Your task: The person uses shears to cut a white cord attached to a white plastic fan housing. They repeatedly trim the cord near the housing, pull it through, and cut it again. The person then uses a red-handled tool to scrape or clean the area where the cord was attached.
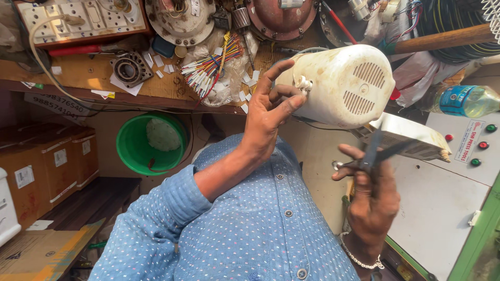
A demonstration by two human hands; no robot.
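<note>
My left hand (pixel 268 112) reaches up to a cream-white plastic motor housing (pixel 344 86) with vent slots. Its thumb lies against the housing's edge and its fingers pinch small white terminals (pixel 302 83) on the side. My right hand (pixel 372 200), with a metal bracelet on the wrist, holds a pair of dark pliers (pixel 372 153) just below the housing. The plier tips point left and are apart from the housing. My blue dotted shirt (pixel 260 224) fills the lower middle of the view.
A wooden bench (pixel 78 73) carries a bundle of coloured wires (pixel 211 67), a bearing plate (pixel 127 67) and a switch board (pixel 78 18). Below are a green bucket (pixel 151 143) and cardboard boxes (pixel 47 166). At right stand a plastic bottle (pixel 463 100) and a white panel with indicator lamps (pixel 482 145).
</note>
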